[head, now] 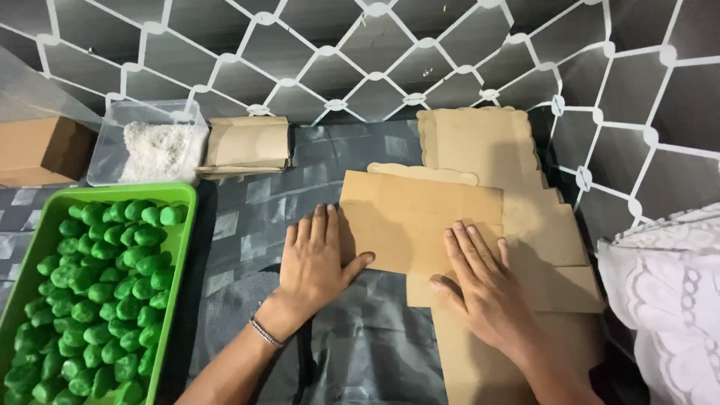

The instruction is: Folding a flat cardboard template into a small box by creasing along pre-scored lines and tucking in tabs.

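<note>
A green tray of small green rolls sat at nine o'clock, a clear tub of white shreds at eleven. The left hand lay flat, fingers spread, thumb pinning the folded brown card panel — gripping nothing. The right hand, at five o'clock from the panel, pressed open-palmed on it, seemingly flattening a crease over the uncut box blank.

Tan brown flat cardboard box blank; bright green plastic tray of green oval pieces; dark grey checked cloth covering the surface; grey wall tiles with white diamond lines; white lace fabric.
</note>
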